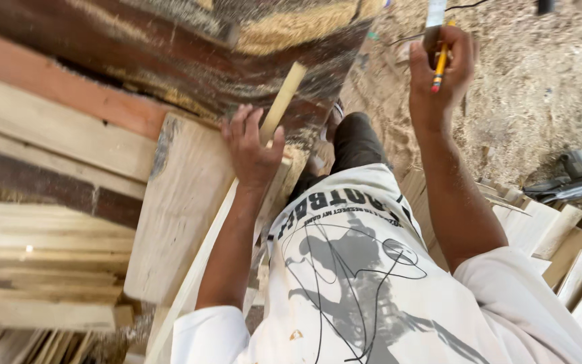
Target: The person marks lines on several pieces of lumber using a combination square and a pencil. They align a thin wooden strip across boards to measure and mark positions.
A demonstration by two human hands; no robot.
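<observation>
My left hand (252, 149) grips a long thin pale wooden strip (281, 101) that runs from the upper middle down past my arm to the bottom left. The hand rests at the edge of a thick pale plank (176, 209). My right hand (439, 74) is raised at the upper right and holds a yellow pencil (440, 62) with a red tip pointing down, together with a flat grey ruler-like strip (434, 15) that sticks up out of the fist. My white printed shirt and dark trousers fill the lower middle.
Stacked planks (42, 269) and a reddish board (55, 84) lie at the left. Short pale offcuts (560, 236) are piled at the right, with a power saw (577, 176) behind them. Sawdust covers the ground (533, 87); a dark cable runs at the top.
</observation>
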